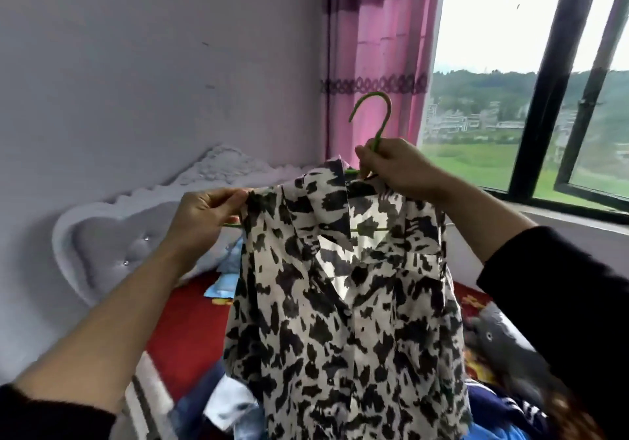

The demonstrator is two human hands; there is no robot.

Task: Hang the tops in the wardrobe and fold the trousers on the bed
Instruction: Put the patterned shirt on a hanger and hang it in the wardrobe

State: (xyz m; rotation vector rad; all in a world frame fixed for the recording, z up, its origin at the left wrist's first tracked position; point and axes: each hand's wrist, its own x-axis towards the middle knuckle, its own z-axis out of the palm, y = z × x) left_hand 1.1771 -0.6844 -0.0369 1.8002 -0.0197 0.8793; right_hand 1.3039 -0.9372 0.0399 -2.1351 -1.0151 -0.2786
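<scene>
Currently: black-and-white blotch-print shirt (343,286) sits on a green hanger (378,113), held up in the air above the bed (183,324). Right hand (398,167) is at the shirt's collar, fingers curled round the hanger neck just under the hook. Left hand (200,215) pinches the shirt's shoulder edge, where the hanger's end pokes out. White headboard (112,235) sits behind the shirt, to its left; pink curtain (374,48) behind and above it.
</scene>
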